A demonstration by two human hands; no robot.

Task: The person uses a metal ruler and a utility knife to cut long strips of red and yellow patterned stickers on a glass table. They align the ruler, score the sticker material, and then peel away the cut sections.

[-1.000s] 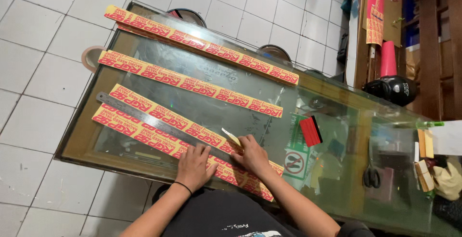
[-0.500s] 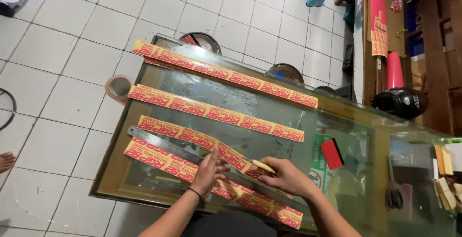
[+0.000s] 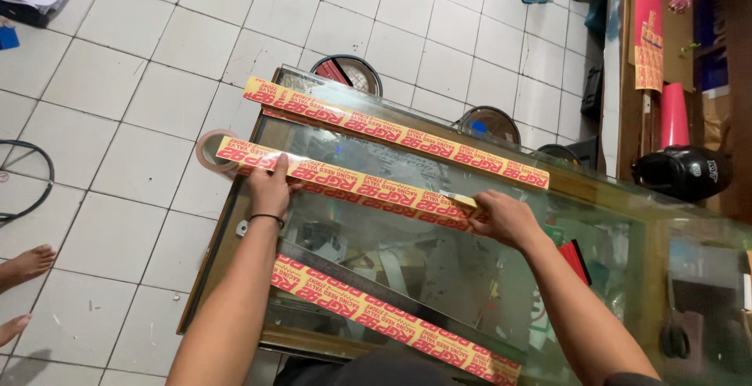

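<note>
Nearby, metal ruler [image 3: 399, 290], black helmet [image 3: 683, 171]

Both arms reach forward, left hand [image 3: 270, 190] pressing flat, right hand [image 3: 501, 217] apparently with fingers curled.

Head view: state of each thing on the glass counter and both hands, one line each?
Middle sticker strip: flat on glass, pressed by both hands.
Far sticker strip: flat, untouched.
Near sticker strip: flat, untouched.
Metal ruler: lying flat, untouched.
Left hand: palm down on strip.
Right hand: closed at strip's end.
</note>
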